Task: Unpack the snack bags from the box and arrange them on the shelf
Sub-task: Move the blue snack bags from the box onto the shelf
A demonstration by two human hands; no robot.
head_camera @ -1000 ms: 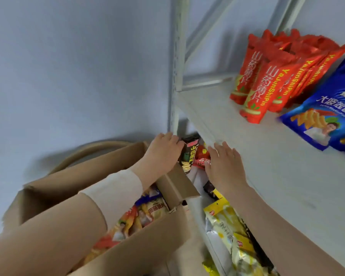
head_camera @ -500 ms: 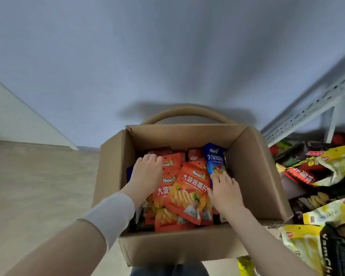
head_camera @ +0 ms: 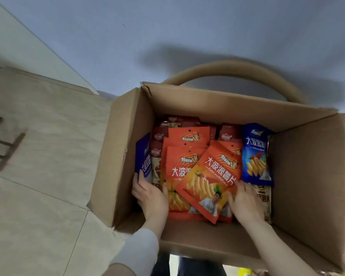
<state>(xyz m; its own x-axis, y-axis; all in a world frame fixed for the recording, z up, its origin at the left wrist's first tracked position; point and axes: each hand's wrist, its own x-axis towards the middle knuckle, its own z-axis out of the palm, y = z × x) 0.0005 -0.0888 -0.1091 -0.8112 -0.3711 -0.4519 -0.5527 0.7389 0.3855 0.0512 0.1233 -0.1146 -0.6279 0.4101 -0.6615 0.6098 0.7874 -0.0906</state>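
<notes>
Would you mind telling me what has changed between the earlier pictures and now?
A second ago both hands were at the lower shelf; they then went into the box. Since half a second ago the left hand has slid down to the left of the orange bags, beside a blue bag, and the right hand has shifted to their right edge. Neither has lifted anything. The bags lie as before.

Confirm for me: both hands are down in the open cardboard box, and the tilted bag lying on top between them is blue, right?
Not quite. In the head view both hands, left hand and right hand, are in the open cardboard box, but the tilted bag on top between them is orange, not blue.
</notes>
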